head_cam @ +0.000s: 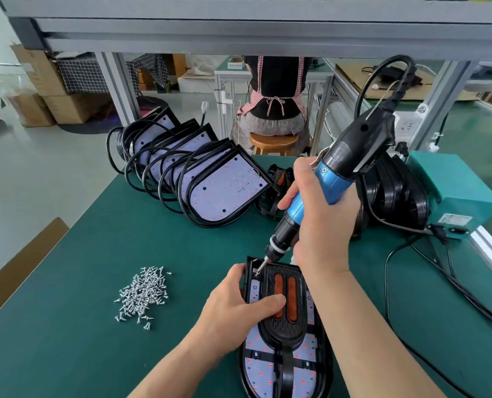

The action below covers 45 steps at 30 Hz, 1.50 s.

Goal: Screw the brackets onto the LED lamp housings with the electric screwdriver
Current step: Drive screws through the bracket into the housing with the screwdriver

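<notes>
- Right grip (322, 225) clenched round electric screwdriver (333, 179), bit (263, 264) at bracket's (285, 331) far-left corner.
- Left grip (239, 305) clasps housing (256, 369), thumb (270, 304) pinning bracket.
- Keep bit square; press steadily.

We note table mat (95, 326) dark green, plain. Screws (142, 297) bright silver. Electric screwdriver (325, 182): blue barrel, black cap, black chuck, black cord. Bracket (299, 297) black, two orange strips set in it. Lamp housing (256, 369): black rim, pale lilac board, red dots scattered over it. Stacked housings (227, 185) look alike to us: lilac boards, red and yellow dots, black cables. Power box (454, 185) teal. Apron (256, 81) beyond bench: red-and-white check. Stool (273, 140) light brown wood.
</notes>
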Motion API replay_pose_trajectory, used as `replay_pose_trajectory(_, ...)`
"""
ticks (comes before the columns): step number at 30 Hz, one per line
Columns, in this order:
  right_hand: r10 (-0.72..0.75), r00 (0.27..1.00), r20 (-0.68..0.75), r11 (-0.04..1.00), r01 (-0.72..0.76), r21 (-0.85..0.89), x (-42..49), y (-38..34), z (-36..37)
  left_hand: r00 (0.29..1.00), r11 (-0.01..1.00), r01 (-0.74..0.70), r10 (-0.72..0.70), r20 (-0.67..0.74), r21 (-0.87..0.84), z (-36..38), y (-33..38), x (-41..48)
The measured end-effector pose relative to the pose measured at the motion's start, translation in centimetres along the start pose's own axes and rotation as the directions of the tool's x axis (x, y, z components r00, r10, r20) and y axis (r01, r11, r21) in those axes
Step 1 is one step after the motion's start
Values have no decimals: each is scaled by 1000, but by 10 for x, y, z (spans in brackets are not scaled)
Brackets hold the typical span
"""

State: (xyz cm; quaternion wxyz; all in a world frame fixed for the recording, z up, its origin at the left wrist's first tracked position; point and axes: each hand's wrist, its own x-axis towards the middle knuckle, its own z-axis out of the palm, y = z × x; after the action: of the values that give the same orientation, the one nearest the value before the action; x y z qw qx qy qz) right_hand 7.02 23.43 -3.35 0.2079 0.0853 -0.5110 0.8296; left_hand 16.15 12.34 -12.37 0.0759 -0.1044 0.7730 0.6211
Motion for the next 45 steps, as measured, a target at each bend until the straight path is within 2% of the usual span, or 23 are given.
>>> replay_pose_trajectory(12, -1, 997, 72, 1000, 3, -29, -2, 4, 4, 999, 998, -32, 32, 9, -61, 2, -1, 2)
replay_pose_trajectory(32, 64, 996, 63, 996, -60, -64, 0, -1, 7, 997, 973, -49, 60, 42, -225, 2, -2, 5)
replay_pose_trajectory(45, 68, 995, 69, 995, -63, -78, -2, -1, 7, 998, 975, -25, 37, 50, -221, 2, -5, 7)
